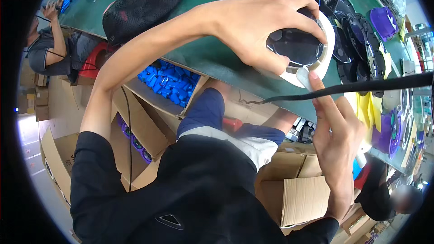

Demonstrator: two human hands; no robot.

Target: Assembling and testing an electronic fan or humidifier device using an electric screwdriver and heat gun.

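Note:
My left hand (260,22) grips a round white part with a glossy black disc in its middle (300,47), pressing it down at the near edge of the green table (212,58). My right hand (334,131) reaches up from below, its forefinger extended against a small white tab (304,77) at the part's lower rim. Whether it pinches that tab cannot be told. A black cable (361,86) runs across in front of the right hand.
Dark discs (357,40) and purple parts (383,20) lie on the table to the right. A black mesh bag (144,0) sits at the left. Below the table are a box of blue pieces (169,81) and cardboard boxes (303,199). Other people sit at far left (49,49) and lower right (389,194).

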